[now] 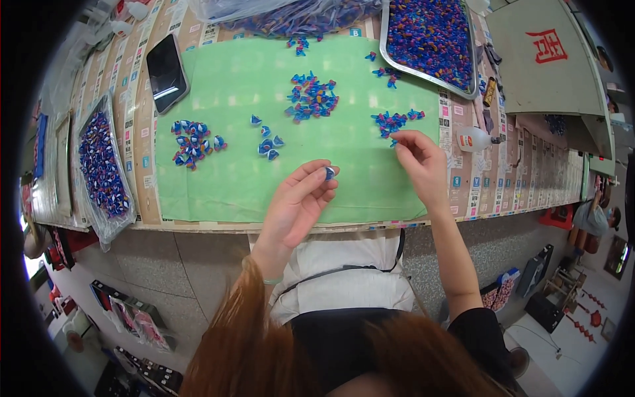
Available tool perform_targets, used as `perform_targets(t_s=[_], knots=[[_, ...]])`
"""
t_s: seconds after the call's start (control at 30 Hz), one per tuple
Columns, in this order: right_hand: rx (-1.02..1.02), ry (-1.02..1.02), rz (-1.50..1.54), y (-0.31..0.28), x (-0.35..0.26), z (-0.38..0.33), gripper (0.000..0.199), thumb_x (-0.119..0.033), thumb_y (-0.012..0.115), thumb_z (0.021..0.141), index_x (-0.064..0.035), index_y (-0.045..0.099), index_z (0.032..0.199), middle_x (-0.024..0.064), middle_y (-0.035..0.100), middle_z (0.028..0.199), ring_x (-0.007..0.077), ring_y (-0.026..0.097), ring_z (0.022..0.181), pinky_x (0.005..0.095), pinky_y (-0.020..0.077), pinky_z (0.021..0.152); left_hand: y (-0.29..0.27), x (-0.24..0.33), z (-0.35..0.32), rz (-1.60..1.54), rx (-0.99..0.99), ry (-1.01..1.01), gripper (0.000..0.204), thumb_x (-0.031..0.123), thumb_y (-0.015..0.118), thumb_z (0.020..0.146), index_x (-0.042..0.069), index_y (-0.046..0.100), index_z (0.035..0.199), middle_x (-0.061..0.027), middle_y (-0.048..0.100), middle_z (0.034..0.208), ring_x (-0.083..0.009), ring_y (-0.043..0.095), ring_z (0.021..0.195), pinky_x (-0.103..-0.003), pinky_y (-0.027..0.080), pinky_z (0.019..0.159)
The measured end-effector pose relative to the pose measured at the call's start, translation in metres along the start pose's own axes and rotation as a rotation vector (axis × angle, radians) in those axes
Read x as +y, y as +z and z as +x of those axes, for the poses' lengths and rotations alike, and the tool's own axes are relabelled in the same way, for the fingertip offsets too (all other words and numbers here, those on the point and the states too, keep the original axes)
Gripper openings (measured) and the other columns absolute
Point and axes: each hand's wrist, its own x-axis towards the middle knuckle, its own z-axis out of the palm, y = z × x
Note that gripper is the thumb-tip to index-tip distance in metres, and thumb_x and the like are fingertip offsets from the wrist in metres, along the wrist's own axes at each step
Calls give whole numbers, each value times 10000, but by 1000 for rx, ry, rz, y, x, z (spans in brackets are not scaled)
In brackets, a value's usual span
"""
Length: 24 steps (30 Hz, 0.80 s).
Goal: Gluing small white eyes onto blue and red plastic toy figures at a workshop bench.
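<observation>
Left hand (297, 205) pinches one small blue piece (329, 173) between thumb and fingers above the green mat (225, 185). Right hand (420, 162), fingers nearly closed, picks at a small pile (391, 121) on the mat. A metal tray (471, 83) and a clear bag (102, 165) on the surface hold many such pieces.

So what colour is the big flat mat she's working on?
Light green: the flat mat covering the tabletop shows best in the head view.
</observation>
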Motion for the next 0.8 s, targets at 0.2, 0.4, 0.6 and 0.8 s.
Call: perform_targets(t_s=[0.2,0.4,0.6,0.8], knots=[[-189,411,765,8,-8,-11,120,-37,506,797,-4,538,908,33,547,713,96,521,648,209,421,590,6,-1,0,-8,-23,-18,194,72,520,809,22,516,996,-68,570,937,-125,543,811,-236,441,713],[-223,288,643,37,-29,-30,115,-38,522,794,11,556,892,31,548,734,84,517,671,191,406,613,11,-3,0,16,-46,8,192,71,517,812,11,516,994,-59,570,899,-122,543,815,-238,437,715],[-164,2,257,44,-27,-32,110,-23,541,785,37,569,873,37,558,790,68,509,732,188,401,657,9,-4,-2,96,-51,90,197,54,533,798,-5,525,987,-62,573,880,-116,541,806,-237,434,717],[-146,-40,179,45,-28,-34,102,-23,543,784,38,564,863,41,565,812,73,516,756,185,402,678,15,-6,-4,286,-29,239,177,15,526,791,-24,554,962,-89,583,904,-120,549,774,-243,448,720]])
